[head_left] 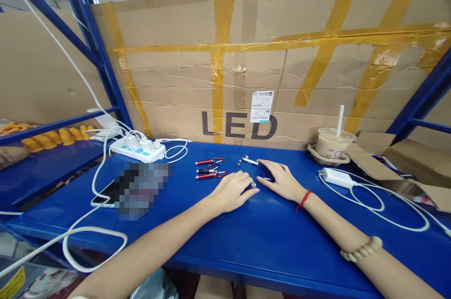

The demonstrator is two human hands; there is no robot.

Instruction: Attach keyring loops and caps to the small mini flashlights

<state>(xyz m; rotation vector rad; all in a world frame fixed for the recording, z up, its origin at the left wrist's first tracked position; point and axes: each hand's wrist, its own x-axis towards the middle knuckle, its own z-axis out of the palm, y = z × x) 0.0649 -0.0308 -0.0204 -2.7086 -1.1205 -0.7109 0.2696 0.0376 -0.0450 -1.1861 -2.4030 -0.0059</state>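
On the blue table (268, 242), left hand (230, 193) pinches a small silver part (252, 185), right hand (282, 180) lies flat over a dark piece (267, 177); mid-assembly, next needs fine alignment near the red keychain lights (208, 169)

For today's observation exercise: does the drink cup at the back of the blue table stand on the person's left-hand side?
No. The drink cup with its straw stands at the table's far right, beyond the right hand.

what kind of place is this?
Probably a small warehouse or assembly bench: blue metal shelving, a taped cardboard sheet marked LED as backing, and small red and silver keychain torches laid out on the blue work surface.
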